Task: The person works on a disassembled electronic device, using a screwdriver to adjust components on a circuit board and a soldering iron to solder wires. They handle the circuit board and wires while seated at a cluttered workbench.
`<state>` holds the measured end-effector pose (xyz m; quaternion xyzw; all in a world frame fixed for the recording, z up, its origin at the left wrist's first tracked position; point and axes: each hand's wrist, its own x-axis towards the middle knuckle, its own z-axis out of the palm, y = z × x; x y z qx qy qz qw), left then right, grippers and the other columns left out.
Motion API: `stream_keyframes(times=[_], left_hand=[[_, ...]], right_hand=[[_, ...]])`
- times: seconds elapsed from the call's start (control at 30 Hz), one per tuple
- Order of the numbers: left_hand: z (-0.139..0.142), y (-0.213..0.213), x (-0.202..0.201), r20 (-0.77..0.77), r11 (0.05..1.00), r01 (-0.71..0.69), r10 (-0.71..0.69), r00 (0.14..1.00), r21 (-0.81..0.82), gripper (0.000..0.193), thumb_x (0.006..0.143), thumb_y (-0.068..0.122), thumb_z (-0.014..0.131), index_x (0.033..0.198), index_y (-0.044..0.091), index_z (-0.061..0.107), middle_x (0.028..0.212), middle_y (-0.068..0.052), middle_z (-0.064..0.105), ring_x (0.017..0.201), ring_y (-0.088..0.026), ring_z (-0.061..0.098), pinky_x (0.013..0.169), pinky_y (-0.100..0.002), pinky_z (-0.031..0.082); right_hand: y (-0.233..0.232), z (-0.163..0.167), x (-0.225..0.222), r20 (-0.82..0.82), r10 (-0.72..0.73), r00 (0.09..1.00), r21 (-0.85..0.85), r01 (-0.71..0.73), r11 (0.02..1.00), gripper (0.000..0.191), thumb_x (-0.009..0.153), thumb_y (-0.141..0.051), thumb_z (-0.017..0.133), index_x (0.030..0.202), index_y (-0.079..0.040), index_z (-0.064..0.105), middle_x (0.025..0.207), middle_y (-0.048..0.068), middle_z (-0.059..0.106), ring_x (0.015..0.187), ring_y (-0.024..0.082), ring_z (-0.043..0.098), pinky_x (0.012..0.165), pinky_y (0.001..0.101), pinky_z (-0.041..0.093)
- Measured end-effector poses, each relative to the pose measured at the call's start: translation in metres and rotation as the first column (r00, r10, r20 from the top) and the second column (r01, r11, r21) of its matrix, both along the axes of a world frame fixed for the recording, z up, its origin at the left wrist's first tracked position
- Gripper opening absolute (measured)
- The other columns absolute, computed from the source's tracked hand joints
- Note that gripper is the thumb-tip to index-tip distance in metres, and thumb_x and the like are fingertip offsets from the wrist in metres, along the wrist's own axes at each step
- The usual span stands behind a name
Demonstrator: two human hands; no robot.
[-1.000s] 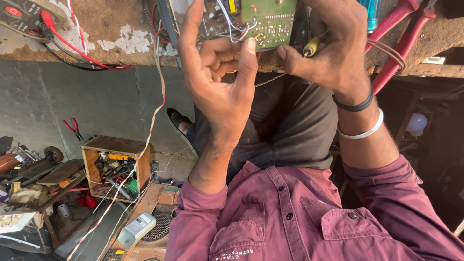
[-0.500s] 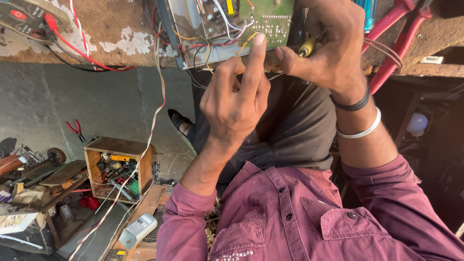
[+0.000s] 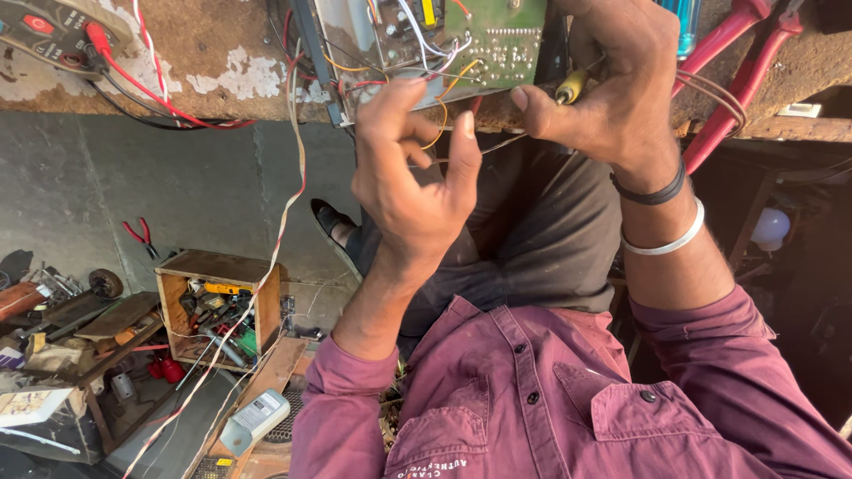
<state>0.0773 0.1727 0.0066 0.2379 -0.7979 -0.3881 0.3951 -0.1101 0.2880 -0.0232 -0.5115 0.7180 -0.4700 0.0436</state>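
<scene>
A green circuit board (image 3: 497, 40) with many coloured wires lies at the edge of a worn workbench (image 3: 204, 53), at the top of the view. My left hand (image 3: 413, 173) is raised just below the board, its fingers curled around thin orange and white wires (image 3: 439, 106). My right hand (image 3: 612, 80) sits to the right of the board, pinching a yellow-tipped tool (image 3: 571, 87) that points at the board's edge. A black band and a white bangle (image 3: 661, 239) ring my right wrist.
A multimeter with red leads (image 3: 53, 31) lies at the top left. Red-handled pliers (image 3: 737, 62) lean at the top right. On the floor stand a wooden box of tools (image 3: 217, 306), small red pliers (image 3: 138, 235), scattered parts and a grey device (image 3: 257, 417).
My left hand has dropped lower and turned, its fingers now curled on the thin wires below the board. My right hand has stayed put with the tool.
</scene>
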Motion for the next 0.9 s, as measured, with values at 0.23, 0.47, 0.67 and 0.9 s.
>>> stream_keyframes(times=[0.23,0.47,0.67,0.9], left_hand=[[0.006,0.002,-0.009,-0.128,0.878,0.086,-0.029,0.991,0.470,0.033,0.105,0.013,0.079,0.118,0.003,0.050,0.102,-0.006,0.068,0.086,-0.009,0.073,0.066,-0.020,0.058],[0.002,-0.002,-0.017,-0.192,0.833,0.103,0.003,0.981,0.543,0.024,0.107,0.002,0.075,0.108,0.001,0.051,0.096,-0.008,0.068,0.084,-0.011,0.074,0.071,-0.023,0.060],[-0.001,-0.002,-0.021,-0.368,0.731,0.189,0.091,0.925,0.656,0.026,0.103,-0.002,0.071,0.113,0.003,0.047,0.101,-0.011,0.067,0.085,-0.013,0.071,0.075,-0.025,0.060],[0.002,0.005,-0.024,-0.310,0.744,0.109,0.137,0.941,0.659,0.024,0.100,-0.001,0.073,0.109,0.003,0.051,0.108,-0.006,0.056,0.095,-0.016,0.065,0.078,-0.033,0.065]], right_hand=[[0.001,-0.001,-0.001,0.023,0.015,1.000,0.008,-0.015,1.000,0.047,0.087,-0.036,0.090,0.106,0.001,0.068,0.066,0.003,0.040,0.061,0.014,0.041,0.059,0.0308,0.031],[0.014,0.016,0.001,-0.048,0.012,0.999,0.071,-0.009,0.997,0.054,0.091,-0.038,0.091,0.115,0.003,0.064,0.078,0.006,0.046,0.075,0.019,0.046,0.068,0.0331,0.037],[0.014,0.048,0.009,0.493,-0.202,0.846,0.087,0.183,0.979,0.026,0.097,-0.021,0.072,0.105,-0.002,0.057,0.092,0.003,0.056,0.082,0.015,0.064,0.073,0.0319,0.053],[0.050,0.098,0.010,-0.235,-0.126,0.964,0.154,0.164,0.974,0.047,0.080,-0.001,0.079,0.125,0.003,0.065,0.113,0.023,0.066,0.101,0.036,0.064,0.086,0.0421,0.053]])
